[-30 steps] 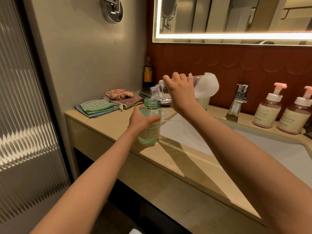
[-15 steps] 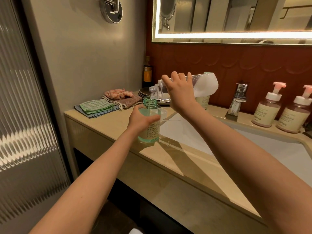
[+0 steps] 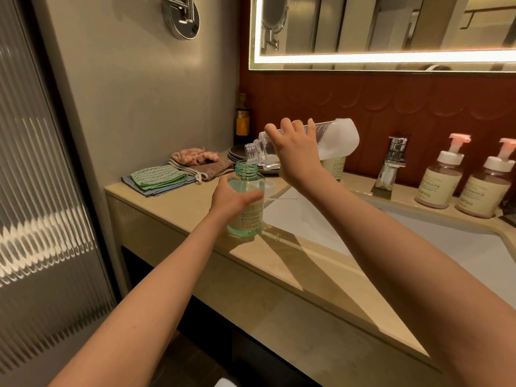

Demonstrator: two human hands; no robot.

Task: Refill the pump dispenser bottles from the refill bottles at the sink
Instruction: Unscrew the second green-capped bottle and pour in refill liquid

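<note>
The pouring step is in progress, and the task looks to be somewhere in the middle. The green pump dispenser bottle (image 3: 247, 203) stands upright on the beige counter (image 3: 178, 208), just beside the left edge of the white sink (image 3: 418, 241), with its pump removed and its threaded neck open. A thin clear stream falls into this neck from the refill bottle (image 3: 307, 146). How full the green bottle is cannot be told exactly, but liquid shows in its lower part. Two pink-pump dispenser bottles (image 3: 438, 180) stand behind the sink on the right, near the chrome faucet (image 3: 391, 163), with pumps on; whether these are already refilled or wait for their turn cannot be told. To close the green bottle, its pump must be screwed back on, and this is not yet done.

The left hand (image 3: 234, 199) is wrapped around the middle of the green bottle and holds it steady on the counter, the forearm stretched forward. The right hand (image 3: 298, 152) grasps the clear refill bottle from above, fingers (image 3: 287, 127) curled over its body. This bottle is tilted nearly horizontal, its open mouth pointing left and down, just above the green neck, apparently without touching it. The right wrist is bent and the arm comes across over the sink.
</note>
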